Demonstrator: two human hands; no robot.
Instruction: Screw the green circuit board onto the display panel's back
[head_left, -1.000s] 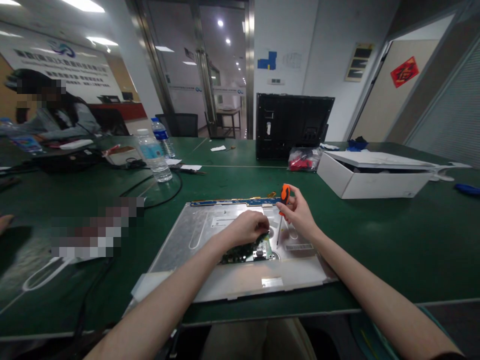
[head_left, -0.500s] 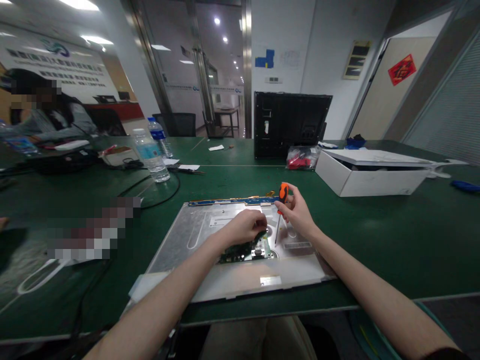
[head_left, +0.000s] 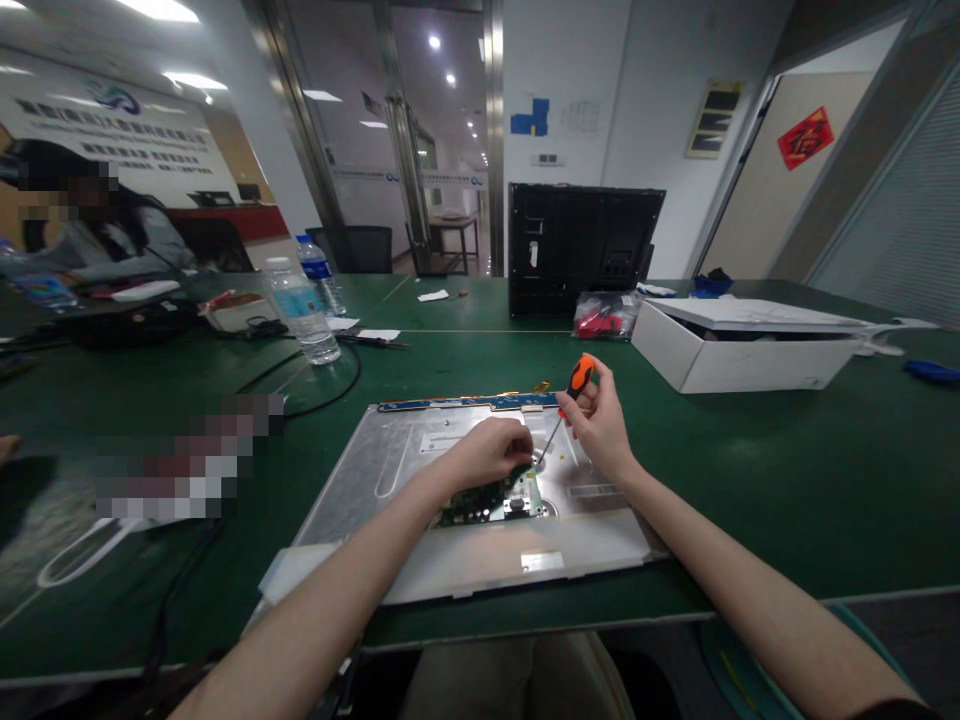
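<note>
A flat metal display panel (head_left: 360, 475) lies on the green table, with a blue circuit strip (head_left: 465, 404) along its far edge. On its middle sits a green circuit board (head_left: 487, 505). My left hand (head_left: 495, 450) is over the board's far right part, its fingers curled together; whatever they pinch is hidden. In my right hand (head_left: 600, 420) is an orange and black screwdriver (head_left: 581, 375). The shaft tilts down to the left, and its tip is close to the left fingertips near the board's edge. Whether the tip touches anything I cannot tell.
Beyond the panel stands a black monitor (head_left: 585, 250), its back toward me, beside a bag with red contents (head_left: 604, 318). A white box (head_left: 742, 355) is at the right. Water bottles (head_left: 304, 315) and cables (head_left: 352, 385) are at the left. Another person (head_left: 112, 230) sits far left.
The screwdriver has gone from nearly upright to a clear tilt, its tip moving left and away from me toward my left fingers. My left hand has stayed in place.
</note>
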